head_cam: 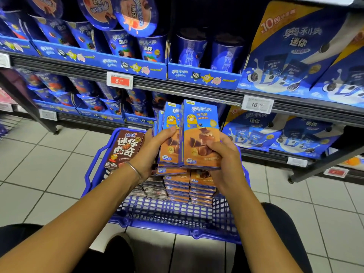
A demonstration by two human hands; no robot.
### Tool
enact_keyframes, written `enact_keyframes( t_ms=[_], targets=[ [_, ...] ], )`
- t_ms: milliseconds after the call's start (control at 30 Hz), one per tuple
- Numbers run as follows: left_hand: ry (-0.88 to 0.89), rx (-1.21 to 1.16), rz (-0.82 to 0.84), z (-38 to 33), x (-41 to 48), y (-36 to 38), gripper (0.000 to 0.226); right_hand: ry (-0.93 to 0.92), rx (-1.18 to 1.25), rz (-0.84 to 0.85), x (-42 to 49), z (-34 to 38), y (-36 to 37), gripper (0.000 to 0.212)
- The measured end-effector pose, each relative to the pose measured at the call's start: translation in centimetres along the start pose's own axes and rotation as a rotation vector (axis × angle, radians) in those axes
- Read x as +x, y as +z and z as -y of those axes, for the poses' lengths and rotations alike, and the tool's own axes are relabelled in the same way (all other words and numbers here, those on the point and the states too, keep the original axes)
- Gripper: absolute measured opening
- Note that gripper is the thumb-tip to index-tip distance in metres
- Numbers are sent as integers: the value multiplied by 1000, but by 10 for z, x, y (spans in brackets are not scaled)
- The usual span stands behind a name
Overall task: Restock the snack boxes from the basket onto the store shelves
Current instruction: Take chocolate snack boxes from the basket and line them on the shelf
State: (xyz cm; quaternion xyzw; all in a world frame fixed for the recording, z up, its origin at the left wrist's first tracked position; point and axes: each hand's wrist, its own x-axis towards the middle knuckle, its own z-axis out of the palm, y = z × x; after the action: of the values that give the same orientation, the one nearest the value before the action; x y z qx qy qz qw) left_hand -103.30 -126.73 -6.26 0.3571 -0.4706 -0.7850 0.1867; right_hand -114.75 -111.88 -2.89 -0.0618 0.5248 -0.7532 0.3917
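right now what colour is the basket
Blue basket, clearest in the head view.

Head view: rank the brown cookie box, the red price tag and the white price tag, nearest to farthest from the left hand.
1. brown cookie box, beside the left hand
2. red price tag, shelf edge, up left
3. white price tag, shelf edge, right

blue-and-orange boxes [201, 134]: "奥利奥", "可可" | brown box [126, 148], far-left corner of basket [167, 213]: "趣多多", "迷你曲奇" | red price tag [119, 81], front edge of upper shelf [177, 86]: "6." | white price tag [257, 104], same edge: "16.9" | large bag [291, 48], shelf's right end: "10包", "奥利奥 迷你" | cups [122, 44]: "奥利奥 迷你"
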Motion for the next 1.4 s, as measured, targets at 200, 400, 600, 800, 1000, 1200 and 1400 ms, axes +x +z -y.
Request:
enact_keyframes(
  t_ms=[200, 400, 600, 800, 1000, 1200, 1400],
  targets=[
    [30, -7, 22, 15, 21, -8, 107, 120, 67, 57, 16, -10, 10, 35],
    [3, -66, 18, 3, 37, -1, 77, 66, 105, 73, 26, -6, 19, 26],
    [-31, -49, 42, -67, -7, 20, 94, 108, 180, -16, -16, 53, 60, 21],
    [-34, -10, 44, -201, -104, 78, 102, 160, 128, -39, -106, 205, 129, 50],
    [61, 2, 31, -358, -219, 142, 78, 85, 95, 55, -206, 363, 197, 42],
    [185, -1, 3, -457, -306, 185, 71, 4, -86, 46, -281, 463, 241, 60],
    [385, 68, 0, -529, -340, 221, 92, -129, -164, 82, -308, 539, 266, 47]
  ],
)
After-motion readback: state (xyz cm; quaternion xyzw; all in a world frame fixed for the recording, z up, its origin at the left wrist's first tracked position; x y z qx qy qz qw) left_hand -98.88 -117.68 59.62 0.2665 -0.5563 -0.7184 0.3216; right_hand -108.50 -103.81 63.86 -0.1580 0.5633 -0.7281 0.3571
